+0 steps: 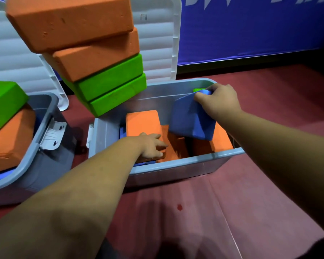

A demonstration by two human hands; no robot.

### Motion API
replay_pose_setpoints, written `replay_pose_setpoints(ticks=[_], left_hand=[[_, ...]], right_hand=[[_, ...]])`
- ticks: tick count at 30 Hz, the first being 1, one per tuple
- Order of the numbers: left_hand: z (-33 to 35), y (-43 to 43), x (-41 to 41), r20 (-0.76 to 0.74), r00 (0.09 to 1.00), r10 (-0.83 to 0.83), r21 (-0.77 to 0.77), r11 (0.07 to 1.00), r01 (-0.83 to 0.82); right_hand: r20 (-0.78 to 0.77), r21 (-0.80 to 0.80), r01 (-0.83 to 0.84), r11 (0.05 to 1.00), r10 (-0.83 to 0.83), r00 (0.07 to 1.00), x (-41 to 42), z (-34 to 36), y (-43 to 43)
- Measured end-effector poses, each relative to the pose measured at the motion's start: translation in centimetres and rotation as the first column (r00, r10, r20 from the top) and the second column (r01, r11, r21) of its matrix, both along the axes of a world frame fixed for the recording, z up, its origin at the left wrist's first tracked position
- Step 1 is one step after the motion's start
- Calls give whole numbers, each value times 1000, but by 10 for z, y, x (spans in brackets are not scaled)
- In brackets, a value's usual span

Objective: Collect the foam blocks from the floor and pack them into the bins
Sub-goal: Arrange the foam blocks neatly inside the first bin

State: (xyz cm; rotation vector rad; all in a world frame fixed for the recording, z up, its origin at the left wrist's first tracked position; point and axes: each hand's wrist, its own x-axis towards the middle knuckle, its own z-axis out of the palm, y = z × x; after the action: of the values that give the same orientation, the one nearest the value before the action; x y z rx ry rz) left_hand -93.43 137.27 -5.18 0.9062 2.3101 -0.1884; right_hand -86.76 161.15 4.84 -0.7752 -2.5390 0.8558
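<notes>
The blue block (191, 118) is pinched by the right hand (219, 101), tilted, directly above the gap in the bin (176, 165). An orange block (143, 122) is pressed by the flat left hand (151, 146).

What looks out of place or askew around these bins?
The stack of two orange and two green blocks by the far left corner of the bin leans steeply, as if about to topple. The blue block gripped by the right hand sits tilted, not flat. A small red spot marks the floor.
</notes>
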Motion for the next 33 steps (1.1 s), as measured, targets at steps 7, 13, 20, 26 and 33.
replay_pose_setpoints(ticks=[7, 13, 20, 26, 33], left_hand=[[17, 1, 4, -140, 990, -3, -87, 996, -10], [16, -5, 6, -162, 987, 5, -151, 988, -30], [10, -12, -5, -81, 995, 49, -224, 972, -66], [16, -9, -1, -187, 976, 110, -68, 990, -125], [22, -13, -11, -302, 910, 286, 164, 955, -246]], right_hand=[[201, 133, -222, 966, 194, 960, -14, -4, -18], [377, 223, -345, 911, 246, 893, -24, -7, -28], [467, 38, -220, 975, 177, 866, -23, -19, -18], [324, 67, -193, 979, 161, 932, -23, -21, -16], [305, 47, -196, 980, 172, 937, -22, -21, -20]])
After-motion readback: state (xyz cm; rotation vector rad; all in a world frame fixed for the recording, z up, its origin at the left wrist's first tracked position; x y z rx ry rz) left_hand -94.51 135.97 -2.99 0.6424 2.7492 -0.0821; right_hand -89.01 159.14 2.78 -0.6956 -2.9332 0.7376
